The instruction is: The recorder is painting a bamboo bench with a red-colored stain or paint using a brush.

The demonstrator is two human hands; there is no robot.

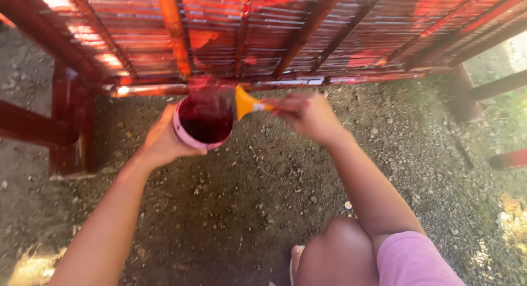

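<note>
Left hand (162, 143) is wrapped around the side of a pink cup (203, 125) of dark red varnish, held just below the slatted bamboo bench (263, 39); right hand (307, 116) is closed on an orange-handled brush (247, 103) with bristles in the cup. Judged light but spill-prone and likely slick: best gripped around the wall, kept upright. Gravel ground (247, 198) lies below, a bench leg (71, 121) stands close at left

1 package appears: a round pink paint container (204, 124), open at the top, holding dark red liquid. It sits at centre frame, cupped from below and the side by the left hand (162, 143), just beneath the slatted red frame. No labels, signs or screens are visible.
</note>
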